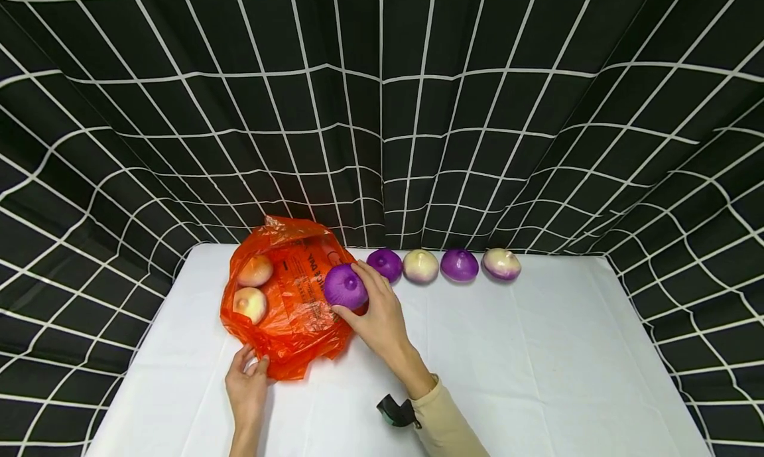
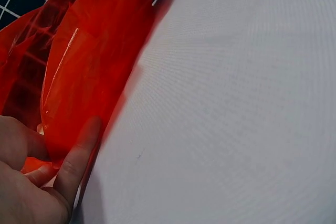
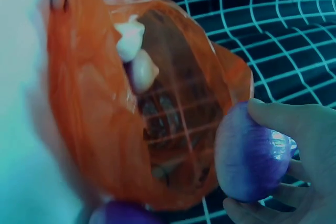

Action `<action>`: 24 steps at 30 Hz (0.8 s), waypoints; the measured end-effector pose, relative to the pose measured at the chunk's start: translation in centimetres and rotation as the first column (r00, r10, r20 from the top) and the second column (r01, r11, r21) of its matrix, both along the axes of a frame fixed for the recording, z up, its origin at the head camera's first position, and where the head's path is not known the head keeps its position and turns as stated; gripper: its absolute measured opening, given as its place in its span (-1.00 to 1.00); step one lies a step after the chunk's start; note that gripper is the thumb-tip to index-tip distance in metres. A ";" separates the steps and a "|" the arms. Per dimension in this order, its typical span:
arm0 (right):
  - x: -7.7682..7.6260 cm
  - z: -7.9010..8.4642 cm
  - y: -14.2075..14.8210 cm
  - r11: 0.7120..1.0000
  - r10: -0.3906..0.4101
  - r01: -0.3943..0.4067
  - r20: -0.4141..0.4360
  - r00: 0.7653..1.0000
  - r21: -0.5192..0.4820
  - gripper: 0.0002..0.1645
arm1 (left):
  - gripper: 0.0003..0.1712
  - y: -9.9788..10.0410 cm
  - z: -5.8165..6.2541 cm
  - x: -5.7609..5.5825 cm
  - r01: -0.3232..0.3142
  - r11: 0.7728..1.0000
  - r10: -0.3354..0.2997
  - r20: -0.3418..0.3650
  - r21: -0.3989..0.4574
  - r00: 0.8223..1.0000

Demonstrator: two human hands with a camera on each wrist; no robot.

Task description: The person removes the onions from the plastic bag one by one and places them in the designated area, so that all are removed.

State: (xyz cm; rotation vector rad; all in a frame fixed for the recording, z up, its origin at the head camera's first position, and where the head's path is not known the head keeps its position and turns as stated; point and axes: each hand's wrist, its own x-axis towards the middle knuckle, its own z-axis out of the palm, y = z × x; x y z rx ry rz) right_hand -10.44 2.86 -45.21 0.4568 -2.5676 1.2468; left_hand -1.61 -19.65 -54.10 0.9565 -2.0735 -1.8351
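My right hand (image 1: 382, 318) grips a purple onion (image 1: 345, 287) over the right side of an orange-red plastic bag (image 1: 304, 337). In the right wrist view the held purple onion (image 3: 249, 156) is at the mouth of the bag (image 3: 94, 98), with fingers and thumb around it. Two pale onions, one behind (image 1: 255, 271) and one in front (image 1: 250, 304), lie inside the bag at its left. My left hand (image 1: 246, 384) pinches the bag's near left edge. In the left wrist view, that hand's thumb and fingers (image 2: 73, 166) meet at the plastic.
Along the back of the white table (image 1: 537, 377), right of the bag, several onions stand in a row: purple (image 1: 386, 264), pale (image 1: 420, 266), purple (image 1: 459, 265), and pale with purple (image 1: 501, 264). A black curtain with white grid lines (image 1: 477, 112) encloses the back and sides.
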 end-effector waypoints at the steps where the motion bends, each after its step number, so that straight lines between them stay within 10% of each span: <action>1: 0.1 -0.2 0.5 1.000 -0.011 0.011 0.004 1.000 -0.003 -0.09 | -0.44 0.0 0.0 0.0 0.000 1.000 0.000 0.002 0.000 1.000; 24: 0.7 -4.9 9.1 0.961 -0.277 0.277 0.064 0.959 0.003 -0.09 | -0.44 0.0 0.1 0.0 0.004 1.000 -0.003 0.010 -0.013 1.000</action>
